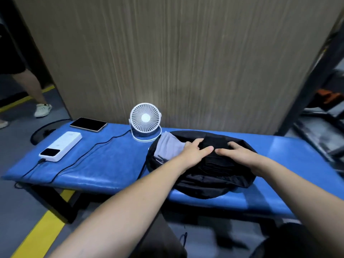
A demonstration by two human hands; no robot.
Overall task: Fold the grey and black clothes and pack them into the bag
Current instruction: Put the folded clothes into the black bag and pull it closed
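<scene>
A black bag (210,185) lies open on the blue padded bench (104,161). Folded grey cloth (168,147) sits inside it at the left. Folded black cloth (216,142) lies beside the grey one, in the middle of the bag. My left hand (195,151) rests flat on the left part of the black cloth, fingers straight, touching the grey cloth's edge. On the right part of that black cloth lies my right hand (240,153), also with straight fingers. The two thumbs nearly meet.
A white desk fan (145,121) stands just behind the bag's left end, its black cable (87,151) running across the bench to a white power bank (60,146). A phone (88,124) lies at the back left. A wooden panel rises behind the bench.
</scene>
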